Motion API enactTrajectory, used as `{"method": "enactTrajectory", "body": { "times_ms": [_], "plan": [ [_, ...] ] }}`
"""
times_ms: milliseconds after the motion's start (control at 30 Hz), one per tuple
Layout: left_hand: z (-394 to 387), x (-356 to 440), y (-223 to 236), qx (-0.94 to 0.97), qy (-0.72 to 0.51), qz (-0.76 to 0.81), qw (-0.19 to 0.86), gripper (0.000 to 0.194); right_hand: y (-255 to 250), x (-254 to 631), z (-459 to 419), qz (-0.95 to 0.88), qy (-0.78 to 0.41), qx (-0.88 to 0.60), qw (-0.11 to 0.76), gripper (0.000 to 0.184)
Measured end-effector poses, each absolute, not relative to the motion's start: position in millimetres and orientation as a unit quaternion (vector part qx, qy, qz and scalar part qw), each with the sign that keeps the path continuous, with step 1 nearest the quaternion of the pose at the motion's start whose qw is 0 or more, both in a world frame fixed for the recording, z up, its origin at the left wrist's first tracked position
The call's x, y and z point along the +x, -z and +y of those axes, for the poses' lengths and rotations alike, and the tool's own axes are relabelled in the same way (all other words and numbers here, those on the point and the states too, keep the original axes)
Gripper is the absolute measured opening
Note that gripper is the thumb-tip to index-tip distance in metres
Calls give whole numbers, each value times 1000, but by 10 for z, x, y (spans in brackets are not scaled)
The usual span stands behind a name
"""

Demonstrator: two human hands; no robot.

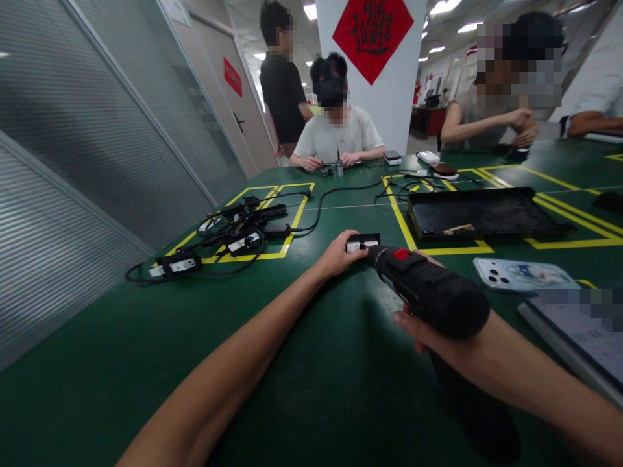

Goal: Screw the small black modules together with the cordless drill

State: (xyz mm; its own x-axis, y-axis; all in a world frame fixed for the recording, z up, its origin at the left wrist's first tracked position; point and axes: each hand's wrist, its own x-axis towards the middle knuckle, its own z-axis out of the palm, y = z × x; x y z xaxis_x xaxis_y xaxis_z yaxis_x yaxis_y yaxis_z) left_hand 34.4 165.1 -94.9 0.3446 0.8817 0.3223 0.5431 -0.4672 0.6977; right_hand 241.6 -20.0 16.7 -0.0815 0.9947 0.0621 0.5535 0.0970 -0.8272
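Observation:
My left hand (339,253) is closed round the left end of a small black power adapter (366,237) with a white label, steadying it on the green table. My right hand (416,329) grips a black cordless drill (428,285) with a red switch on top. The drill points forward and left, and its tip reaches the adapter's near side. Whether the bit touches a screw is too small to tell. My right fingers are partly hidden behind the drill body.
Several black adapters with tangled cables (248,230) lie at the left within yellow tape. At the right are a black tray (491,214), a phone (525,274) and a grey laptop-like slab (574,337). A co-worker (341,133) sits opposite; others are farther back.

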Motion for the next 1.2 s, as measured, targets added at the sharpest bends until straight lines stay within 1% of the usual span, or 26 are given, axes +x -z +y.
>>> {"method": "enactTrajectory", "body": {
  "times_ms": [133, 167, 267, 333, 400, 433, 533, 567, 667, 733, 867, 933, 1000, 1067, 1133, 1200],
  "plan": [
    [1653, 339, 947, 786, -347, 449, 245, 49, -151, 2467, -187, -648, -361, -595, 309, 18],
    [1654, 338, 947, 786, -347, 450, 244, 49, -140, 2497, -179, -640, -371, -607, 291, 17],
    [1656, 338, 952, 786, -347, 448, 245, 48, -105, 2591, -155, -627, -387, -636, 230, 30],
    [1659, 336, 959, 787, -350, 446, 245, 49, -91, 2620, -149, -640, -385, -630, 215, 36],
    [1664, 333, 968, 787, -350, 444, 246, 50, -89, 2606, -156, -653, -378, -616, 226, 36],
    [1667, 331, 973, 788, -350, 443, 247, 51, -91, 2586, -164, -656, -370, -613, 238, 33],
    [1673, 324, 982, 789, -351, 438, 251, 52, -94, 2518, -188, -662, -326, -617, 274, 13],
    [1672, 321, 981, 789, -352, 435, 253, 52, -90, 2505, -193, -668, -310, -616, 280, 12],
    [1661, 314, 967, 791, -347, 430, 261, 53, -57, 2521, -194, -691, -292, -593, 292, 37],
    [1650, 307, 953, 793, -341, 429, 267, 52, -33, 2560, -188, -697, -294, -583, 296, 43],
    [1641, 283, 938, 795, -335, 423, 277, 51, -33, 2606, -182, -693, -316, -577, 295, 39],
    [1644, 272, 937, 796, -335, 420, 280, 52, -61, 2590, -185, -678, -359, -571, 291, 39],
    [1648, 266, 937, 794, -334, 420, 285, 52, -89, 2563, -192, -663, -411, -555, 290, 43],
    [1649, 268, 937, 793, -333, 421, 289, 51, -100, 2547, -200, -656, -435, -542, 294, 49],
    [1648, 276, 936, 791, -335, 422, 288, 51, -86, 2556, -207, -666, -420, -543, 291, 52],
    [1647, 285, 934, 789, -338, 424, 287, 50, -53, 2584, -210, -684, -380, -558, 278, 52]
  ]
}}
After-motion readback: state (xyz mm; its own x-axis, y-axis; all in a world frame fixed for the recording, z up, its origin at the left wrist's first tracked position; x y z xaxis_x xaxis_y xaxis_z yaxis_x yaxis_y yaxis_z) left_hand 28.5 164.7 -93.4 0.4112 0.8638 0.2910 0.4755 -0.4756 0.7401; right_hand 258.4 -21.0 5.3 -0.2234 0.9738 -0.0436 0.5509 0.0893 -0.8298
